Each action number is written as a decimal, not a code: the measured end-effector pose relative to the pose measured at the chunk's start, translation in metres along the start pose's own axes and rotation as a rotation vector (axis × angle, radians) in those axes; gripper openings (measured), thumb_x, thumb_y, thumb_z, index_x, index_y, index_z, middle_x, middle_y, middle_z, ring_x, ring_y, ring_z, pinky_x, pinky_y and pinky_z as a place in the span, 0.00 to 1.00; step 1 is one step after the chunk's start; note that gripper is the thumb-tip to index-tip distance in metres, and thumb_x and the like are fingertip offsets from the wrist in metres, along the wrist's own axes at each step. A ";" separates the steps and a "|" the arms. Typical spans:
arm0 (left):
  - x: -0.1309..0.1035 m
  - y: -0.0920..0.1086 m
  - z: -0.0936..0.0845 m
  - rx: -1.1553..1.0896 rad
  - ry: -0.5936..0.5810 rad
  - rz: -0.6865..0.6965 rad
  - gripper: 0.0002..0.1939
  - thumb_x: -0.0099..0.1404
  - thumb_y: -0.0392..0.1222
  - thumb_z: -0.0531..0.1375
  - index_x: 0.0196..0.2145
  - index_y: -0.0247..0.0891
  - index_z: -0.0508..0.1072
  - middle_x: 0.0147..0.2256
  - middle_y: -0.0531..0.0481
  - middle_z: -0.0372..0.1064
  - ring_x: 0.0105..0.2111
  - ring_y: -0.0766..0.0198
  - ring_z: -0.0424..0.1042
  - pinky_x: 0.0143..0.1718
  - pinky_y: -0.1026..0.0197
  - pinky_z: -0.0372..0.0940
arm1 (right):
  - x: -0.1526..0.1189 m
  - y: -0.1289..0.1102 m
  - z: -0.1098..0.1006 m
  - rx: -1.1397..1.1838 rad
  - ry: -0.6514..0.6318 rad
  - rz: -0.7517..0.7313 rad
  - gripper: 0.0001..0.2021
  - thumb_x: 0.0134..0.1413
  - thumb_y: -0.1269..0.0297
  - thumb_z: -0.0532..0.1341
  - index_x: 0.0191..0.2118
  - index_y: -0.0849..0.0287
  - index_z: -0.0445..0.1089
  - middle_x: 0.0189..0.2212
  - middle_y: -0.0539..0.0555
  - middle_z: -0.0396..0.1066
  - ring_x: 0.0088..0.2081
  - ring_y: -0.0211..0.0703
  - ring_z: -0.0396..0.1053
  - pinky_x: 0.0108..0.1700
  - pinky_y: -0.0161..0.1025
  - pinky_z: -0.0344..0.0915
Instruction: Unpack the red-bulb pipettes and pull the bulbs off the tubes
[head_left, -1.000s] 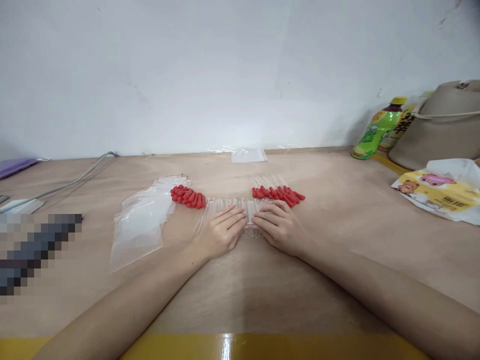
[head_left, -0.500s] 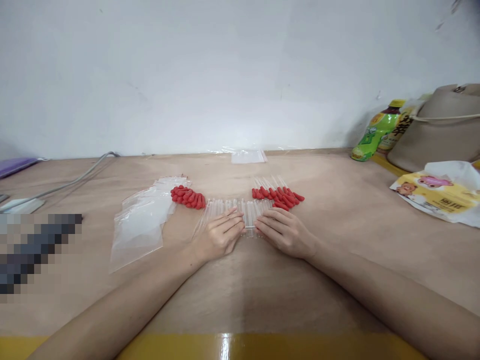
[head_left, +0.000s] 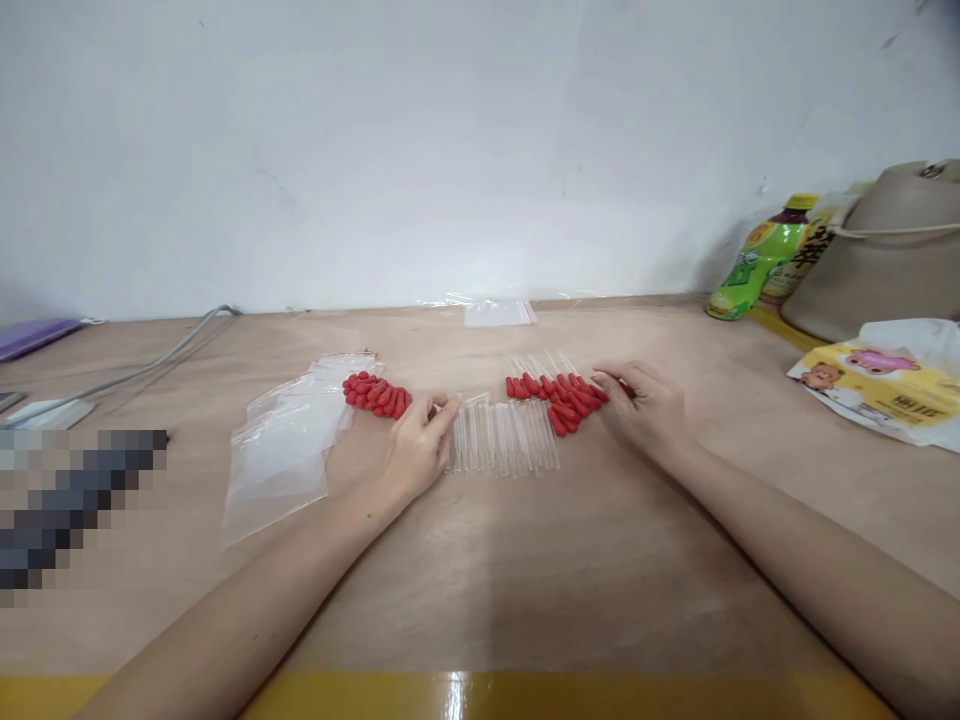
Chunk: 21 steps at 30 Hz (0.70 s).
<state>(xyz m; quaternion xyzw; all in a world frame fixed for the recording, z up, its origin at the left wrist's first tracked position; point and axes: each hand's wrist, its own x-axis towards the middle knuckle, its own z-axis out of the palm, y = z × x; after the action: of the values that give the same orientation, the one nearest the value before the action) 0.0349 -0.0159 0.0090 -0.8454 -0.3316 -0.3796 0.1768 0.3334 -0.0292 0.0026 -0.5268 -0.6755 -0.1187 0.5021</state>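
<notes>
Several clear glass tubes (head_left: 506,438) lie side by side in a row at the middle of the table. My left hand (head_left: 420,440) is closed at the row's left end, its thumb and fingertips pinching one clear glass tube (head_left: 475,399) that points to the right. Glass droppers with red rubber bulbs (head_left: 559,388) lie behind and right of the row. My right hand (head_left: 651,408) is beside the rightmost bulbs, its fingers bent and slightly apart. A pile of loose red rubber bulbs (head_left: 376,394) sits just beyond my left hand.
Clear zip bags (head_left: 281,445) overlap at the left, with another bag (head_left: 499,313) near the wall. A grey cable (head_left: 161,352) runs along the far left. At the right stand a green drink bottle (head_left: 761,262), a beige bag (head_left: 862,270) and a printed wrapper (head_left: 885,385).
Both hands have come away from the middle of the tube row. My right hand moved right to the red bulbs. My left hand shifted left and now pinches a tube.
</notes>
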 end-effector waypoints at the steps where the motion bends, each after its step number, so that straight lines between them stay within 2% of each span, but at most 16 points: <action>1: 0.000 0.000 0.003 0.005 -0.016 0.003 0.14 0.63 0.32 0.48 0.45 0.35 0.67 0.34 0.45 0.64 0.30 0.66 0.65 0.27 0.66 0.63 | 0.001 0.006 0.001 0.011 -0.003 0.039 0.09 0.54 0.63 0.55 0.34 0.59 0.72 0.30 0.54 0.72 0.30 0.39 0.68 0.33 0.36 0.65; 6: -0.001 -0.002 0.008 0.019 -0.028 0.036 0.16 0.62 0.31 0.49 0.47 0.37 0.66 0.32 0.48 0.63 0.30 0.65 0.64 0.29 0.66 0.62 | 0.004 0.031 0.005 0.011 -0.040 0.224 0.14 0.53 0.62 0.53 0.40 0.63 0.72 0.30 0.57 0.71 0.29 0.41 0.67 0.34 0.39 0.64; 10: 0.000 0.000 0.007 0.015 -0.048 0.095 0.14 0.62 0.30 0.50 0.43 0.36 0.68 0.31 0.48 0.66 0.30 0.64 0.66 0.31 0.64 0.63 | 0.003 0.039 0.008 0.008 -0.061 0.351 0.17 0.50 0.62 0.54 0.44 0.65 0.70 0.34 0.58 0.71 0.27 0.39 0.65 0.32 0.39 0.64; 13: 0.000 0.004 0.008 -0.004 -0.085 0.099 0.13 0.61 0.30 0.50 0.42 0.35 0.68 0.31 0.47 0.68 0.31 0.63 0.67 0.32 0.62 0.64 | 0.002 0.041 0.010 0.056 -0.078 0.456 0.19 0.47 0.61 0.56 0.45 0.64 0.69 0.30 0.56 0.71 0.24 0.37 0.63 0.30 0.37 0.63; 17: 0.000 0.012 0.007 -0.111 -0.154 0.050 0.14 0.61 0.32 0.51 0.45 0.34 0.67 0.35 0.45 0.68 0.35 0.61 0.68 0.37 0.60 0.65 | 0.001 0.040 0.010 0.117 -0.113 0.486 0.16 0.44 0.58 0.59 0.38 0.63 0.70 0.27 0.54 0.72 0.22 0.35 0.62 0.26 0.34 0.61; 21: 0.001 0.019 -0.001 -0.241 -0.253 -0.013 0.16 0.61 0.41 0.55 0.47 0.34 0.65 0.38 0.44 0.68 0.37 0.60 0.68 0.39 0.58 0.65 | 0.000 0.034 0.009 0.067 -0.190 0.451 0.11 0.44 0.57 0.60 0.31 0.59 0.73 0.25 0.52 0.73 0.24 0.37 0.65 0.27 0.35 0.61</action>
<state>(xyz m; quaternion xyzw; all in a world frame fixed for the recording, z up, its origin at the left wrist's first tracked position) 0.0482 -0.0291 0.0096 -0.8994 -0.3087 -0.3082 0.0287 0.3571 -0.0089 -0.0141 -0.6560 -0.5886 0.0689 0.4675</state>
